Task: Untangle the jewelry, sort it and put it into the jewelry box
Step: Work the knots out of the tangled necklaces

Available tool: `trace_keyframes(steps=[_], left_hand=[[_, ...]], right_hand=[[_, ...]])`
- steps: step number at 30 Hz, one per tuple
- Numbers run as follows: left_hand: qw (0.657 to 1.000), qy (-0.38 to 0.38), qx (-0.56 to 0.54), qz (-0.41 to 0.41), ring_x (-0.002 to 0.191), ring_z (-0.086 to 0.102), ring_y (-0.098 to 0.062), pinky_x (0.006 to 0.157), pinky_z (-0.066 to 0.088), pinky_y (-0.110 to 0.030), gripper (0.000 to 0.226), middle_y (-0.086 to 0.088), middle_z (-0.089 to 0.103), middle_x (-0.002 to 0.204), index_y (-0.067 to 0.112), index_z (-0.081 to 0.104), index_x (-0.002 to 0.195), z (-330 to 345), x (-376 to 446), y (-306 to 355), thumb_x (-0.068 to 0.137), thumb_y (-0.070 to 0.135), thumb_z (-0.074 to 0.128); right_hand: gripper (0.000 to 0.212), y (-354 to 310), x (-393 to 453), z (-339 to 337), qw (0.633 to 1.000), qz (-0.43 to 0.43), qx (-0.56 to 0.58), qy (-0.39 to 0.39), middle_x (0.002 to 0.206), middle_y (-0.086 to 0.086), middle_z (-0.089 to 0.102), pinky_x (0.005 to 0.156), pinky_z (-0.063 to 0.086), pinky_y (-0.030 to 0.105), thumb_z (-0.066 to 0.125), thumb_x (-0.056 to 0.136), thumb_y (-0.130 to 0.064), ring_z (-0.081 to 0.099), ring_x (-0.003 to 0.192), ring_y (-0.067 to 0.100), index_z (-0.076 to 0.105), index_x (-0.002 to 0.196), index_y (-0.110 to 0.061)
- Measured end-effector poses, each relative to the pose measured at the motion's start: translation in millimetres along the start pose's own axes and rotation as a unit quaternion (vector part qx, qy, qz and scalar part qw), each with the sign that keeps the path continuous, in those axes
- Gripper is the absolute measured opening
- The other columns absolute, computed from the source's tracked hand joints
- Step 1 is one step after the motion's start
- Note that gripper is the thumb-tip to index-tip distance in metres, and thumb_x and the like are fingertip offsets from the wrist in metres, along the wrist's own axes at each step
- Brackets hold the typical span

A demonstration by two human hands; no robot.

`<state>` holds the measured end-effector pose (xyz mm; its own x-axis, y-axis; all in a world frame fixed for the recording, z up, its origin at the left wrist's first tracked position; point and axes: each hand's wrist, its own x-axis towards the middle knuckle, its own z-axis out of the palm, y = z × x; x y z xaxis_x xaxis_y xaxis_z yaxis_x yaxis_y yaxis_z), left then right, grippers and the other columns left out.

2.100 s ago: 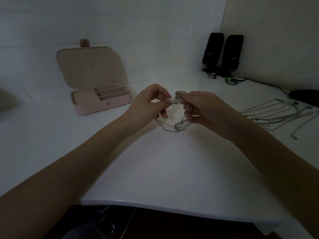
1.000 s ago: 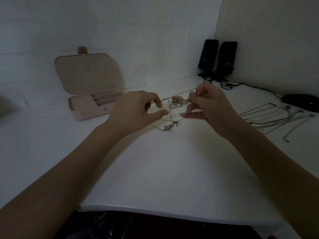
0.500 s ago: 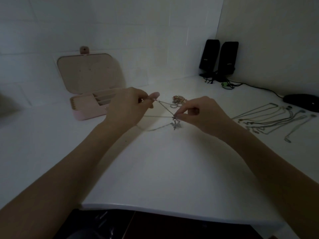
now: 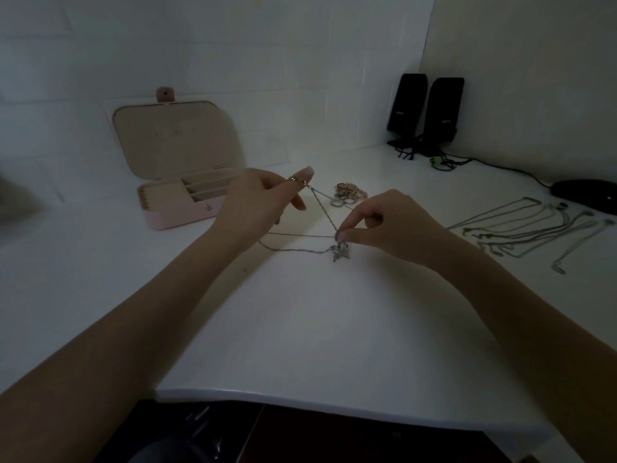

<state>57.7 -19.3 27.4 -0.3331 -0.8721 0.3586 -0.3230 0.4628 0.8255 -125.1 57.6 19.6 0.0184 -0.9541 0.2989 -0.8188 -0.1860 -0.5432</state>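
Observation:
A thin silver necklace chain (image 4: 323,212) stretches taut between my two hands over the white table (image 4: 317,329). My left hand (image 4: 257,202) pinches the clasp end of the chain at its fingertips. My right hand (image 4: 387,225) pinches the chain just above a silver pendant (image 4: 340,252), which lies on the table. More of the chain loops loosely across the table below my left hand. Behind the chain sits a small pile of rings (image 4: 347,193). An open pink jewelry box (image 4: 182,195) stands at the back left, its lid upright.
Several untangled necklaces (image 4: 521,228) lie in a row at the right. Two black speakers (image 4: 425,111) with cables stand in the far corner, and a black mouse (image 4: 584,195) lies at the right edge. The table's front edge (image 4: 300,401) is near me.
My hands have lowered the necklace from mid-air to the table and drawn apart. The chain is now pulled taut and the pendant rests on the surface.

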Motion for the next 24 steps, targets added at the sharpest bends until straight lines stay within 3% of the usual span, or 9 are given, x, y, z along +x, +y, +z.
trace_keyframes(steps=[3, 4, 5, 7, 9, 13, 17, 21, 24], left_hand=[[1.000, -0.028, -0.007, 0.004, 0.031, 0.034, -0.003, 0.041, 0.030, -0.016, 0.045, 0.001, 0.044, 0.034, 0.009, 0.073, 0.068, 0, -2, 4, 0.087, 0.047, 0.058], [0.999, -0.045, -0.017, 0.007, 0.031, 0.037, -0.001, 0.042, 0.030, -0.014, 0.037, 0.022, 0.024, 0.046, 0.006, 0.072, 0.072, 1, -3, 6, 0.090, 0.036, 0.059], [0.997, -0.070, -0.025, 0.008, 0.033, 0.041, 0.003, 0.042, 0.030, -0.008, 0.026, 0.018, 0.044, 0.076, 0.004, 0.071, 0.078, 2, -4, 8, 0.090, 0.024, 0.060], [0.992, -0.128, -0.016, 0.012, 0.039, 0.046, 0.009, 0.043, 0.028, -0.001, 0.011, 0.008, 0.064, 0.065, 0.005, 0.071, 0.087, 3, -8, 12, 0.088, 0.006, 0.059], [0.987, -0.158, -0.002, 0.022, 0.042, 0.048, 0.005, 0.046, 0.032, -0.004, 0.013, 0.008, 0.062, 0.047, 0.004, 0.072, 0.086, 4, -10, 11, 0.084, 0.000, 0.060], [0.987, -0.160, 0.020, 0.010, 0.036, 0.042, 0.003, 0.039, 0.026, -0.004, 0.013, 0.014, 0.052, 0.042, 0.008, 0.073, 0.085, 1, -8, 11, 0.083, 0.002, 0.062], [0.983, -0.180, 0.029, 0.028, 0.040, 0.025, -0.004, 0.040, 0.019, -0.015, 0.010, -0.008, 0.044, 0.054, 0.016, 0.076, 0.078, -1, -7, 9, 0.079, 0.008, 0.070], [0.984, -0.168, 0.032, 0.041, 0.037, 0.022, -0.005, 0.040, 0.018, -0.015, 0.010, 0.012, 0.029, 0.038, 0.020, 0.073, 0.072, 2, -7, 8, 0.077, 0.011, 0.074], [0.987, -0.146, 0.060, 0.039, 0.036, 0.027, -0.005, 0.040, 0.022, -0.013, 0.012, 0.011, 0.032, 0.035, 0.017, 0.071, 0.071, 5, -6, 6, 0.079, 0.009, 0.070]], right_hand=[[0.009, 0, 0, 0, 1.000, 0.003, 0.028, 0.002, 0.035, -0.011, 0.035, 0.043, 0.022, 0.014, 0.074, 0.079, -0.026, 0.029, 0.038, 0.008, 0.073, 0.077, -0.017], [0.009, 0, 0, 1, 0.998, 0.009, 0.055, 0.004, 0.040, -0.011, 0.038, 0.044, 0.022, 0.013, 0.074, 0.080, -0.026, 0.029, 0.040, 0.007, 0.072, 0.076, -0.017], [0.009, -1, 0, 1, 0.996, 0.018, 0.090, 0.005, 0.046, -0.007, 0.042, 0.045, 0.023, 0.013, 0.073, 0.081, -0.025, 0.030, 0.043, 0.006, 0.071, 0.075, -0.018], [0.009, -3, 0, 3, 0.985, 0.040, 0.167, -0.003, 0.050, -0.006, 0.046, 0.047, 0.029, 0.016, 0.071, 0.083, -0.021, 0.035, 0.046, 0.007, 0.069, 0.074, -0.020], [0.009, -5, 0, 5, 0.974, 0.062, 0.216, -0.020, 0.048, -0.013, 0.050, 0.048, 0.034, 0.019, 0.070, 0.083, -0.017, 0.039, 0.045, 0.005, 0.068, 0.075, -0.019], [0.007, -7, -1, 8, 0.965, 0.087, 0.249, -0.017, 0.048, -0.014, 0.056, 0.053, 0.041, 0.021, 0.071, 0.082, -0.017, 0.047, 0.045, 0.001, 0.068, 0.076, -0.018], [0.011, -7, -1, 9, 0.969, 0.085, 0.232, -0.001, 0.048, -0.015, 0.055, 0.054, 0.045, 0.021, 0.069, 0.084, -0.017, 0.049, 0.046, -0.001, 0.066, 0.074, -0.019], [0.014, -8, 0, 10, 0.981, 0.059, 0.179, 0.039, 0.058, -0.010, 0.057, 0.051, 0.039, 0.008, 0.068, 0.085, -0.017, 0.048, 0.046, -0.004, 0.065, 0.072, -0.020], [0.014, -10, 0, 10, 0.988, 0.039, 0.132, 0.064, 0.053, -0.014, 0.055, 0.047, 0.033, 0.005, 0.068, 0.085, -0.016, 0.047, 0.045, -0.005, 0.064, 0.073, -0.019]])
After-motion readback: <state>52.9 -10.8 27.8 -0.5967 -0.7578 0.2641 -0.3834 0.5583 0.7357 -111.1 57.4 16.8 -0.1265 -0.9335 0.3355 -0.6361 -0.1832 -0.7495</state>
